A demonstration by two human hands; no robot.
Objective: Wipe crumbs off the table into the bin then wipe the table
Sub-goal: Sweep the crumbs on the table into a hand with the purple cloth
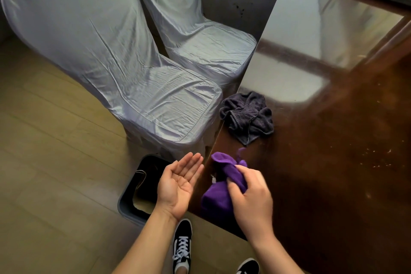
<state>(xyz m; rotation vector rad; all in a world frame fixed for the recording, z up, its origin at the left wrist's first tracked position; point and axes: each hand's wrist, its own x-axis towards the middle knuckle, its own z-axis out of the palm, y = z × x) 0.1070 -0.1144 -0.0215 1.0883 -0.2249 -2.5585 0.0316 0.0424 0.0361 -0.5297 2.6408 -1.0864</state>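
My right hand [251, 198] grips a bunched purple cloth [220, 184] pressed on the glossy dark brown table [333, 162] at its left edge. My left hand [178, 187] is held palm up, fingers apart and cupped, just off that edge beside the cloth and above a dark bin [138, 189] on the floor. Nothing shows in the palm. Pale crumbs [378, 158] are scattered on the table further right.
A crumpled dark grey cloth [246, 115] lies on the table edge beyond the purple one. Two chairs in silvery covers [155, 95] stand left of the table, close to the bin. My black-and-white shoes [182, 249] are on the wooden floor below.
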